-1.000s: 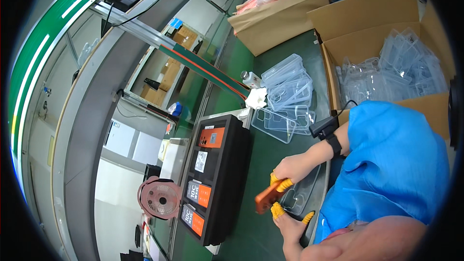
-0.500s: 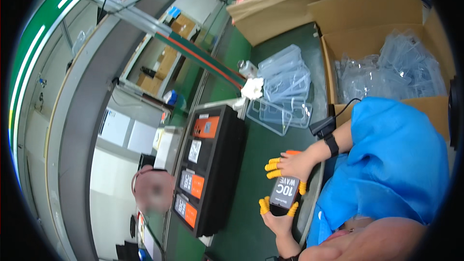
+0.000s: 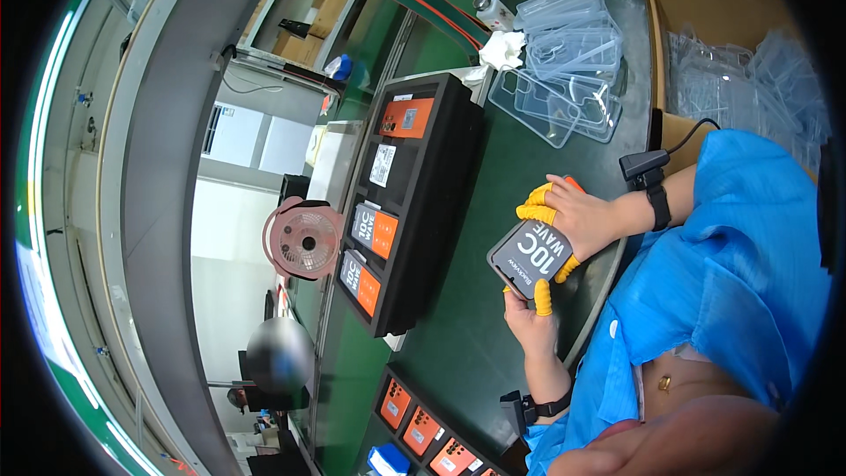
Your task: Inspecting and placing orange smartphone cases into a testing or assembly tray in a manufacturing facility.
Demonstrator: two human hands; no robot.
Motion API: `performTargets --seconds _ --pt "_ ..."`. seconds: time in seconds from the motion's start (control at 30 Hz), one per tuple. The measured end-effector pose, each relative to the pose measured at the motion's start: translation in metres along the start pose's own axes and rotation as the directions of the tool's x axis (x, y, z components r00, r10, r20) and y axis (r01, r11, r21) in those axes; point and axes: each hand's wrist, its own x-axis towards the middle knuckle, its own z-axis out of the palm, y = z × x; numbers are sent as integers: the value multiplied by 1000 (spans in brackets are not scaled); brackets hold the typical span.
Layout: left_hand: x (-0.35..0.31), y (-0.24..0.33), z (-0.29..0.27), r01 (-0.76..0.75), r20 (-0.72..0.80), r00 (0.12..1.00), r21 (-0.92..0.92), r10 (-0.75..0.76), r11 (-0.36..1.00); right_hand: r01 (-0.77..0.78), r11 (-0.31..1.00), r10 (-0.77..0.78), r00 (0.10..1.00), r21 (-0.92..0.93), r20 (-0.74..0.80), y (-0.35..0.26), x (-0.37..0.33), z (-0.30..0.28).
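A flat box (image 3: 518, 257), dark grey with white print and an orange end, is held between my hands, its printed face turned up. My right hand (image 3: 579, 216), palm down, is closed across its orange end, with yellow finger cots on fingertips and thumb. At the corner nearest me, my left hand (image 3: 531, 326) pinches the edge between finger and thumb. The rim around the grey face looks rounded and partly see-through. Past my right hand lie several clear plastic cases (image 3: 573, 44), stacked and overlapping on the green table.
A black divided tray (image 3: 432, 203) with grey-and-orange boxes stands ahead. Another tray (image 3: 414, 454) of orange boxes is at the lower edge, a blue item (image 3: 388, 460) by it. A white bottle (image 3: 493, 13), crumpled white tissue (image 3: 502, 50), a carton (image 3: 659, 62) of clear plastic and a pink fan (image 3: 304, 240) are around.
My view has shifted, bringing a second tray into sight. The box has turned and more of its face shows. My left hand has moved from spanning its end to pinching one corner.
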Motion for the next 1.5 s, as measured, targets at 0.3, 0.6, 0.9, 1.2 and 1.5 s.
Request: performTargets --seconds 0.3,0.6,0.9,1.2,1.5 --pt "-2 12 10 -67 -139 986 190 95 979 -116 973 70 972 200 225 24 25 -26" --pt "11 -10 -12 10 -200 979 171 25 985 -207 978 190 948 39 253 14 25 -12" --pt "31 -16 -16 84 497 866 -48 -49 995 -452 578 357 889 680 287 -10 59 -8" --pt "49 -35 -3 -31 -75 996 273 54 962 -295 682 326 942 669 83 -36 99 15" --pt "73 -77 -25 -169 -154 979 -237 135 957 -465 739 492 867 488 81 22 270 6"
